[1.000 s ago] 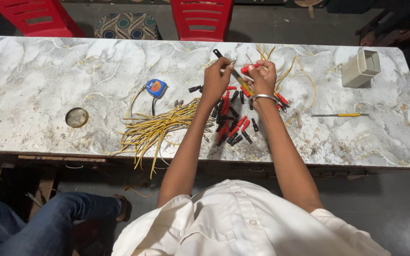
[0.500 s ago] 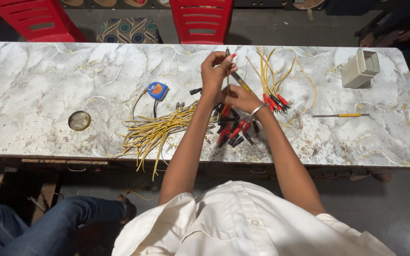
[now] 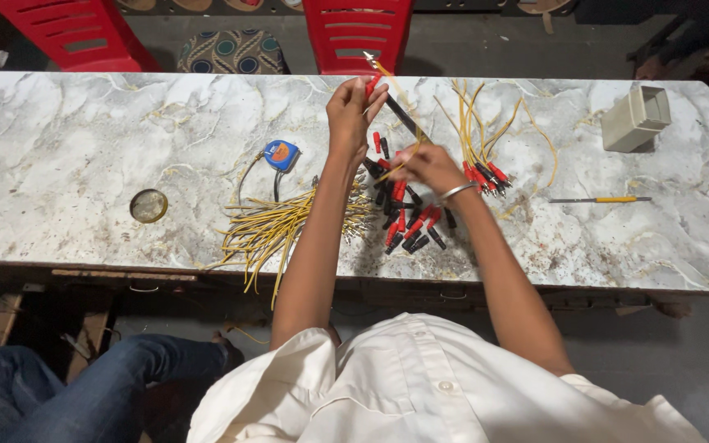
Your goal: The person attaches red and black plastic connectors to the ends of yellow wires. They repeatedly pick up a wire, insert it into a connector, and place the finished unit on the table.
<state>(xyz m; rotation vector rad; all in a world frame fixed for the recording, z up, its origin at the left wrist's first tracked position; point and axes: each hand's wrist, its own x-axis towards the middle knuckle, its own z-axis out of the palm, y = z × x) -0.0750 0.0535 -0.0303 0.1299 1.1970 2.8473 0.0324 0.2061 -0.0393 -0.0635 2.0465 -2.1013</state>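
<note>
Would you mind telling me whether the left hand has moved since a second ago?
Yes. The left hand has moved up toward the table's far edge, away from the pile of red and black plugs.

Even overhead light, sharp centre, dim surroundings, slight edge distortion.

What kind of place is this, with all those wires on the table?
Probably a small workshop for wiring work. A marble-patterned table holds a bundle of yellow wires, a pile of red and black plug connectors and a screwdriver. Red plastic chairs stand behind it.
</note>
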